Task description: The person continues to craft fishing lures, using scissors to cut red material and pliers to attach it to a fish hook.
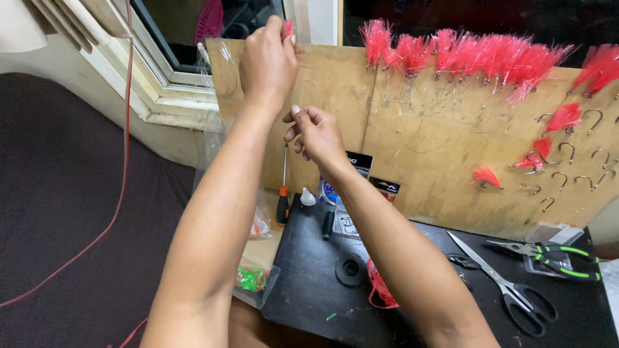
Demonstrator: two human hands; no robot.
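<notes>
head view: the upright sheet of pale brown plywood (425, 129) stands just beyond both hands, its top edge lined with feathery red tufts (477, 55) to the right of them and its right part studded with bare metal hooks (567, 149). below the right hand lies a flat black mat (309, 283), carrying long steel scissors with black handles (509, 287) and green-and-black pliers (558, 256) well off to the right. a bundle of red thread (380, 290) sits on the mat under the right forearm, beside a small black round spool (350, 269). an orange-and-black handled screwdriver (284, 193) leans against the board just below and left of the right hand, with a small white-capped bottle (307, 197) next to it. the left hand (267, 61) is raised above the right, closed, its fingertips pinching a small red feathered lure (288, 27) at the board's top left corner. the right hand (316, 132), lower and just to the right, has its fingers curled in a pinch; whatever it grips is too fine to make out.
</notes>
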